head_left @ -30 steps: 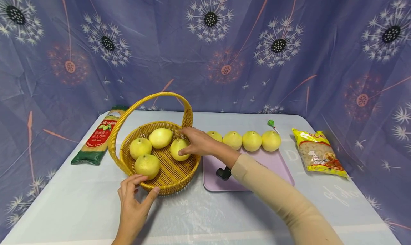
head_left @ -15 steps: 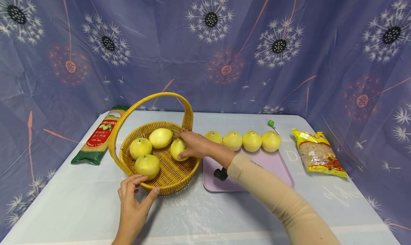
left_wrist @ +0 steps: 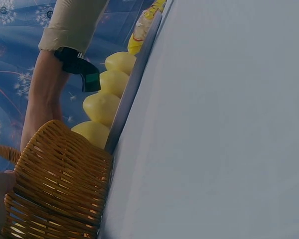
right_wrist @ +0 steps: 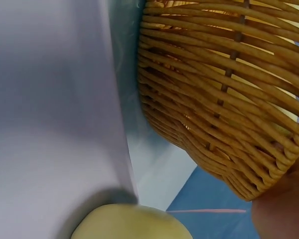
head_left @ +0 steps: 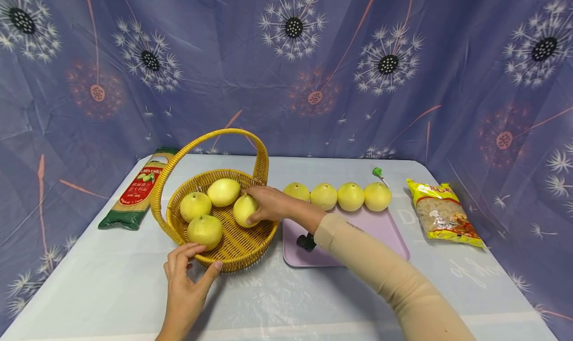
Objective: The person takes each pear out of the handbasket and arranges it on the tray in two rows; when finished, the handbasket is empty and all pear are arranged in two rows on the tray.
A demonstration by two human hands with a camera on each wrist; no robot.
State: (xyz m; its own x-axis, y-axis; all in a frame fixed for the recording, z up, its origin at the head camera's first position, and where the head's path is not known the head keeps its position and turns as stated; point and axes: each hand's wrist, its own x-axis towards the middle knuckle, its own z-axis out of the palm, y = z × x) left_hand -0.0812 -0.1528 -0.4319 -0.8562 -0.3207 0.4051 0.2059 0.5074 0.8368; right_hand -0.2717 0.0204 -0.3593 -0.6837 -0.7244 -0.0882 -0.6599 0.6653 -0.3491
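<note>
A person's right hand (head_left: 269,203) curls fingers and thumb around a rounded, pale-yellow fruit (head_left: 243,212) inside the right side of a golden woven basket (head_left: 243,259) with an arched handle (head_left: 215,134), near three similar fruits (head_left: 195,206). The left hand (head_left: 185,280), thumb and fingers moderately apart, grips the basket's near rim. Four round yellow fruits (head_left: 351,197) line the far edge of a rectangular lilac tray (head_left: 388,231).

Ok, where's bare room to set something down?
Bare table lies between the left hand and right sleeve, and left of that hand, nearer than the green-ended packet. The near part of the tray looks bare, partly behind the sleeve. Crowded: the basket, with fruits and the right hand; the tray's far edge, with four more fruits.
</note>
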